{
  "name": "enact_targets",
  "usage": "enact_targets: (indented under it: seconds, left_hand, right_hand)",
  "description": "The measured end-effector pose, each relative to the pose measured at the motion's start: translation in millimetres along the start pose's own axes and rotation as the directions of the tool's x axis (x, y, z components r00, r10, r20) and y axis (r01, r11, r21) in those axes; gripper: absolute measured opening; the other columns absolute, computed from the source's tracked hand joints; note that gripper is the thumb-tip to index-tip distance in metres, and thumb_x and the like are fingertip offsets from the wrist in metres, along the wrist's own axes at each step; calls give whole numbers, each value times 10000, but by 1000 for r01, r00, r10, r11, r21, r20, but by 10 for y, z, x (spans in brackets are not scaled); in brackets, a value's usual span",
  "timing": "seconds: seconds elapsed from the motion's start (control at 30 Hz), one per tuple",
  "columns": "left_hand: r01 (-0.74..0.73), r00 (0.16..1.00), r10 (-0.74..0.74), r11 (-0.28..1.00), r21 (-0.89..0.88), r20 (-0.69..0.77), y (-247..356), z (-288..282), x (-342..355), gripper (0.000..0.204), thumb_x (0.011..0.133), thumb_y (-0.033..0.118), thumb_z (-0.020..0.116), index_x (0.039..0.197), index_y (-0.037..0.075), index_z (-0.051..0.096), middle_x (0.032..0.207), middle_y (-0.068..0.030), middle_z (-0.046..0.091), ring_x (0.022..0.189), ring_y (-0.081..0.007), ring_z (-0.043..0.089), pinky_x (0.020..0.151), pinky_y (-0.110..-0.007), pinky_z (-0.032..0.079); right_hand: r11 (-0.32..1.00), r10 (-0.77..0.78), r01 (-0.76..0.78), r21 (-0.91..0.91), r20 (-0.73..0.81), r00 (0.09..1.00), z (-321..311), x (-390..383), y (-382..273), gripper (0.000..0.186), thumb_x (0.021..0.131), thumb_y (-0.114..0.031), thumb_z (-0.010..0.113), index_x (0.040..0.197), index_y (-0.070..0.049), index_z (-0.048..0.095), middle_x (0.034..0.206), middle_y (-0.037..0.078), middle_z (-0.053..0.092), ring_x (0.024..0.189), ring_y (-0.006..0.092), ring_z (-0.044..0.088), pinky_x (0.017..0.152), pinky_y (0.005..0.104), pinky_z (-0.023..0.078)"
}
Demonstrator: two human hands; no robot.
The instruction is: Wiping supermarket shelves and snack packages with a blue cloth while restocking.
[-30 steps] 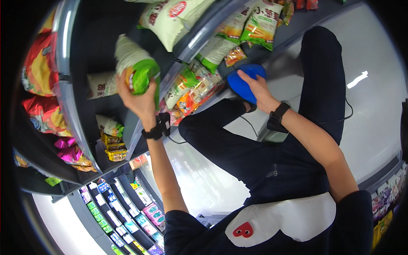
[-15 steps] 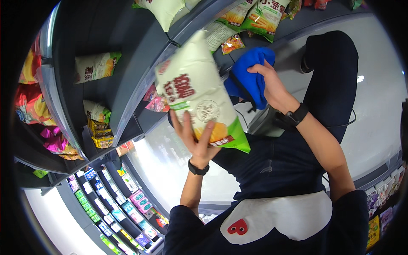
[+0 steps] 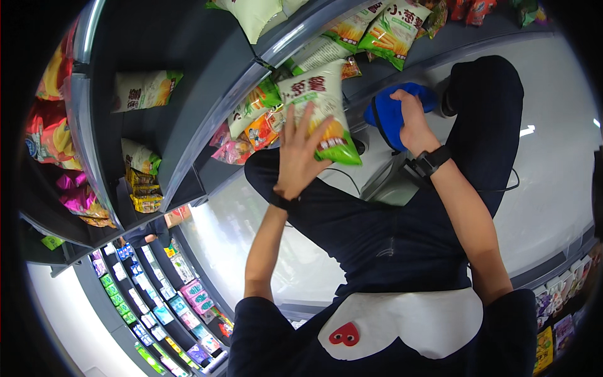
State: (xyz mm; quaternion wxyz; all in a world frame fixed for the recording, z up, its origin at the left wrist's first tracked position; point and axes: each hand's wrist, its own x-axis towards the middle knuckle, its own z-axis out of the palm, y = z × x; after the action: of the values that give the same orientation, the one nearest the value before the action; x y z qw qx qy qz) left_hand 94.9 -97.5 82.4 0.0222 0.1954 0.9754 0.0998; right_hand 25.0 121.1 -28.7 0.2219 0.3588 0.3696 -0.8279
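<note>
My left hand (image 3: 300,154) has its spread fingers over the front of a white-and-green snack bag (image 3: 317,91), which it holds upright at the lowest shelf. Part of the grip is hidden behind the bag. In my right hand (image 3: 413,122) is a folded blue cloth (image 3: 384,116) with a dark edging, gripped near its top, above the floor between my legs. Beside the held bag, a similar snack bag (image 3: 248,113) and an orange packet (image 3: 262,131) lie on the lowest shelf.
A dark shelf unit (image 3: 207,119) with clear front strips curves along the left and top. More snack bags (image 3: 396,31) stand at the far end of the low shelf. My bent knees flank a grey object (image 3: 386,183) on the floor, and a thin cable (image 3: 502,188) crosses my right leg.
My left hand has carried the snack bag away from me, down to the low shelf. The blue cloth has moved right and slightly farther off with my right hand.
</note>
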Motion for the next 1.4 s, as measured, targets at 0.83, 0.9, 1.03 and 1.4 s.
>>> enact_targets:
  seconds: [0.83,0.9,1.03,1.4]
  left_hand:
    - [216,962,-183,965,152,-202,-1607,288,623,305,794,261,640,1003,39,633,993,-188,647,894,-351,624,752,-488,483]
    - [8,981,-8,1000,0,-192,-1315,217,576,253,807,165,627,1035,55,634,1035,-152,648,944,-335,614,816,-438,482]
    - [23,980,-33,998,-55,-195,-744,-264,301,180,813,98,609,986,64,647,972,-102,654,913,-307,611,837,-398,480]
    - [-174,977,155,977,-126,-148,-409,-481,-128,348,802,237,659,1101,89,559,1262,-84,505,1167,-294,487,966,-422,392]
  right_hand:
    - [974,-66,76,-213,53,996,334,-26,417,683,778,-206,599,1350,48,327,1173,146,499,1024,237,486,915,346,401]
    - [985,-91,106,-139,104,990,174,111,514,599,770,-201,623,1268,26,380,1091,120,526,969,225,519,850,362,455]
    - [944,-118,179,-275,225,967,303,-137,339,361,753,-97,659,1060,-32,481,956,67,553,835,167,557,717,311,491]
    - [498,82,725,-475,858,506,900,-1175,-255,776,611,-38,788,1275,-2,388,1085,163,589,997,277,604,857,363,479]
